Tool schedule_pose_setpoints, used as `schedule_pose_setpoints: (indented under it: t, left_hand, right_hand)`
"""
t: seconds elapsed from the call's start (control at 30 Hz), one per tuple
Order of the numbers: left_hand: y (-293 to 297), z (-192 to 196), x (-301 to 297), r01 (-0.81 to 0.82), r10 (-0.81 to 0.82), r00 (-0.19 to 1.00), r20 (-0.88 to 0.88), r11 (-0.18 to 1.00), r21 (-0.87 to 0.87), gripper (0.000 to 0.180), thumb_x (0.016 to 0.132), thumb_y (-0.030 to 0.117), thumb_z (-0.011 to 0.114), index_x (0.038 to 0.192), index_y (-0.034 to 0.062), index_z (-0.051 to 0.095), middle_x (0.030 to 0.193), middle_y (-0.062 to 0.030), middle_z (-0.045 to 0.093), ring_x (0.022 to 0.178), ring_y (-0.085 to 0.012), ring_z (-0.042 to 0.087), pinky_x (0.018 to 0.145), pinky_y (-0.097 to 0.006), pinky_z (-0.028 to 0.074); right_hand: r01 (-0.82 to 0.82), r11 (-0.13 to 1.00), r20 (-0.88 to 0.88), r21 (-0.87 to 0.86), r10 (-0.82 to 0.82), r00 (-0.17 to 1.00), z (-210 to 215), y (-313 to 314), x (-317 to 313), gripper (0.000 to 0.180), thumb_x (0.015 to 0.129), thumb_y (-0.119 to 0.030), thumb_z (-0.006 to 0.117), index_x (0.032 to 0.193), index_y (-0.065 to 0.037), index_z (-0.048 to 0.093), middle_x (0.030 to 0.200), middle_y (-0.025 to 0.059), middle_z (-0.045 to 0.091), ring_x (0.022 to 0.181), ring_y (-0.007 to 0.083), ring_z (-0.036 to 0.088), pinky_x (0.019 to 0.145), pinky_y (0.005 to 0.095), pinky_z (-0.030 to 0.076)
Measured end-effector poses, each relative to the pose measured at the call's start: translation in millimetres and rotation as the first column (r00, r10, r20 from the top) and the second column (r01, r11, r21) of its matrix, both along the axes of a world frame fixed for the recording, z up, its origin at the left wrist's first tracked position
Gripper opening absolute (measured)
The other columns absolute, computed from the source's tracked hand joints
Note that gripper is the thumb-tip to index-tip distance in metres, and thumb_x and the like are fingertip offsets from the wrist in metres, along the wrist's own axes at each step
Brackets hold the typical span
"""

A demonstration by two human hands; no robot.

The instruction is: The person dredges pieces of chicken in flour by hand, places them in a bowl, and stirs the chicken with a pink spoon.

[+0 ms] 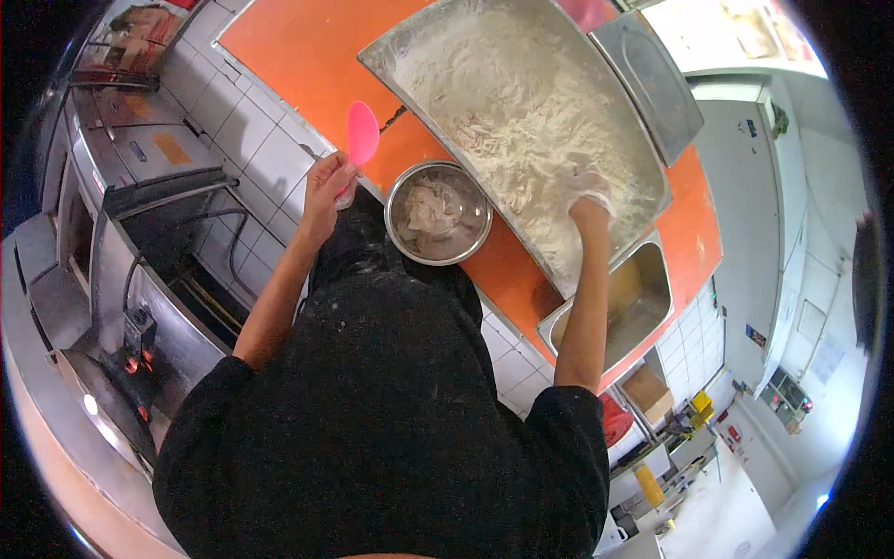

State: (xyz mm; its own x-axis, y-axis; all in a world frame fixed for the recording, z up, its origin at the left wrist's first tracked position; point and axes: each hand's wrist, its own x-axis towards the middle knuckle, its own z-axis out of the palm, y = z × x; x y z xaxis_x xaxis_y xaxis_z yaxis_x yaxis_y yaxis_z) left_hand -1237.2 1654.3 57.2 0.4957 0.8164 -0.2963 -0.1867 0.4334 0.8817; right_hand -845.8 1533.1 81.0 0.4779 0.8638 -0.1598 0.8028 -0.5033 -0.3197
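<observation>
My left hand (pixel 331 186) is closed round the handle of a pink spoon (pixel 363 133), whose bowl end points up, left of a round metal bowl (pixel 396 233). Pale, wet-looking pieces (pixel 433 209) lie in that bowl. My right hand (pixel 589 184), in what looks like a clear plastic glove dusted white, reaches down into the flour (pixel 503 93) in a large metal tray (pixel 424 126). Flour and glare hide its fingers, so I cannot tell what they hold. Some lumps show in the flour near the tray's middle.
An orange table (pixel 289 42) bears the trays and bowl. A smaller metal pan (pixel 643 307) with something yellowish inside stands at the right, and a metal lid (pixel 649 84) lies along the far side. Metal kitchen equipment (pixel 168 298) with a glowing spot stands at the left.
</observation>
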Motion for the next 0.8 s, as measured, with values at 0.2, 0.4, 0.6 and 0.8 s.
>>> schedule_pose_setpoints:
  t: [0.2, 0.4, 0.6, 0.8]
  left_hand:
    - [2, -2, 8, -0.023, 0.023, 0.999, -0.037, 1.000, -0.005, 0.020, 0.092, 0.023, 0.057, 0.083, 0.0047, 0.058, 0.056, 0.0047, 0.043, 0.045, -0.0029, 0.033, 0.042, -0.021, 0.022]
    - [3, -7, 15, -0.008, 0.008, 1.000, 0.022, 1.000, -0.022, 0.019, 0.093, 0.022, 0.057, 0.084, 0.0051, 0.058, 0.055, 0.0056, 0.042, 0.044, -0.0027, 0.032, 0.041, -0.021, 0.022]
    - [5, -5, 18, -0.016, 0.016, 1.000, -0.009, 0.999, -0.036, 0.019, 0.093, 0.022, 0.057, 0.084, 0.0056, 0.058, 0.055, 0.0060, 0.041, 0.044, -0.0027, 0.031, 0.042, -0.021, 0.022]
    - [7, -2, 20, -0.016, 0.016, 1.000, -0.007, 1.000, -0.025, 0.019, 0.093, 0.022, 0.056, 0.084, 0.0051, 0.057, 0.055, 0.0061, 0.039, 0.044, -0.0028, 0.030, 0.042, -0.021, 0.021]
  right_hand:
    - [0.134, 0.991, 0.002, 0.008, -0.134, 0.991, 30, 3, 18, 0.037, 0.082, -0.022, 0.065, 0.116, -0.008, 0.061, 0.103, 0.0205, 0.065, 0.099, 0.0352, 0.062, 0.084, 0.0398, 0.049]
    - [-0.194, 0.945, 0.121, -0.265, 0.232, 0.965, -40, 4, 8, 0.038, 0.082, -0.032, 0.061, 0.110, -0.007, 0.063, 0.103, 0.0210, 0.064, 0.103, 0.0356, 0.060, 0.087, 0.0439, 0.048]
    - [-0.088, 0.959, 0.000, -0.269, 0.091, 0.996, -30, 5, 19, 0.045, 0.076, -0.031, 0.063, 0.112, -0.004, 0.063, 0.111, 0.0243, 0.062, 0.105, 0.0361, 0.060, 0.092, 0.0418, 0.047]
    - [-0.053, 0.991, 0.090, -0.121, 0.064, 0.994, -18, 27, 31, 0.039, 0.082, -0.026, 0.059, 0.113, -0.002, 0.062, 0.106, 0.0231, 0.064, 0.103, 0.0358, 0.061, 0.089, 0.0415, 0.048]
